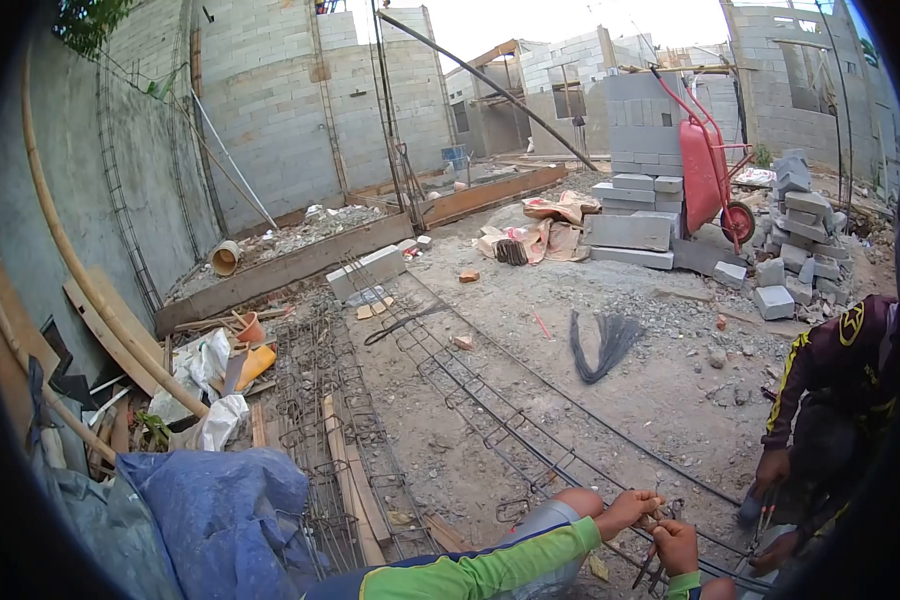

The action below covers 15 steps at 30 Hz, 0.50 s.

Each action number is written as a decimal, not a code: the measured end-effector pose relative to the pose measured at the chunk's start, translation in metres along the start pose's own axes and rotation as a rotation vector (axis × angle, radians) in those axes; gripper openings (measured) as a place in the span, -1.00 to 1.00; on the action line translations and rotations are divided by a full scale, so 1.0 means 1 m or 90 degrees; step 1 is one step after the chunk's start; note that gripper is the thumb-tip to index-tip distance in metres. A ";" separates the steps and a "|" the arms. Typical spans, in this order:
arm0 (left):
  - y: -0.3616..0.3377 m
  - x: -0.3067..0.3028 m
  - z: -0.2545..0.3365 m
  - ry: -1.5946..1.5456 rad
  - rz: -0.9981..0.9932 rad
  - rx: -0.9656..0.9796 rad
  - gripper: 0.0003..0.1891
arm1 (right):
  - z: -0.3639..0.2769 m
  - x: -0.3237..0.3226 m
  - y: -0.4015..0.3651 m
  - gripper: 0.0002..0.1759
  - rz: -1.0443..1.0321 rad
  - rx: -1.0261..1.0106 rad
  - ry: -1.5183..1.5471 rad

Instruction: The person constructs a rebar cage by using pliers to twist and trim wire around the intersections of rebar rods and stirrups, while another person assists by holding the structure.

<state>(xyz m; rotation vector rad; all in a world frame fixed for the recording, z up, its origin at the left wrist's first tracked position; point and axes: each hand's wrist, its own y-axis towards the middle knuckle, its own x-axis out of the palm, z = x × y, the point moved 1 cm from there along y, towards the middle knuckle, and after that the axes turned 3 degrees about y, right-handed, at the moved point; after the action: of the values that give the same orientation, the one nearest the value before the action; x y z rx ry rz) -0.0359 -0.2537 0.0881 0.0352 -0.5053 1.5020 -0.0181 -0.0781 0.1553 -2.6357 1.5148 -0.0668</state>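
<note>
My left hand (628,513) is closed, its fingers pinched together just above a long rebar cage (515,428); what they hold is too small to make out. Right beside it, my right hand (677,547) is wrapped round dark-handled pincers (650,572), whose handles point down below the fist. The cage has dark bars with square stirrups and runs from beside my knee away to the upper left. At the right, a co-worker's hand (771,468) holds a tool with thin reddish handles (766,515) near the same bars.
A bundle of tie wire (607,345) lies on the gravel. More rebar cages (315,440) and planks lie left, beside a blue tarp (225,510). Farther off stand a red wheelbarrow (703,175), grey blocks (630,232), a block pile (798,220) and paper sacks (545,235).
</note>
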 end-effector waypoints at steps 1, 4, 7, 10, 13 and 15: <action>0.000 -0.001 -0.001 0.001 -0.008 0.003 -0.75 | 0.001 0.000 0.000 -0.77 0.000 -0.005 0.004; -0.001 0.001 0.000 -0.001 -0.003 0.000 -0.75 | 0.003 -0.001 0.001 -0.77 0.000 -0.017 -0.005; -0.005 0.005 0.003 -0.010 0.012 -0.006 -0.76 | 0.009 -0.002 0.004 -0.78 0.008 -0.021 -0.013; -0.006 0.007 0.006 -0.012 0.017 -0.006 -0.77 | 0.006 -0.001 0.003 -0.79 0.020 -0.010 -0.020; -0.005 0.005 0.005 -0.010 0.011 0.002 -0.77 | 0.002 -0.001 0.001 -0.79 0.021 -0.001 -0.043; -0.004 0.005 0.004 -0.012 0.005 0.008 -0.78 | 0.004 -0.001 0.002 -0.79 0.017 0.003 -0.052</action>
<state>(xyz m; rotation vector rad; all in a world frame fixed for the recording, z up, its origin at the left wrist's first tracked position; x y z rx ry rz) -0.0332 -0.2507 0.0941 0.0564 -0.5114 1.5131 -0.0199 -0.0775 0.1516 -2.5814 1.5211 0.0386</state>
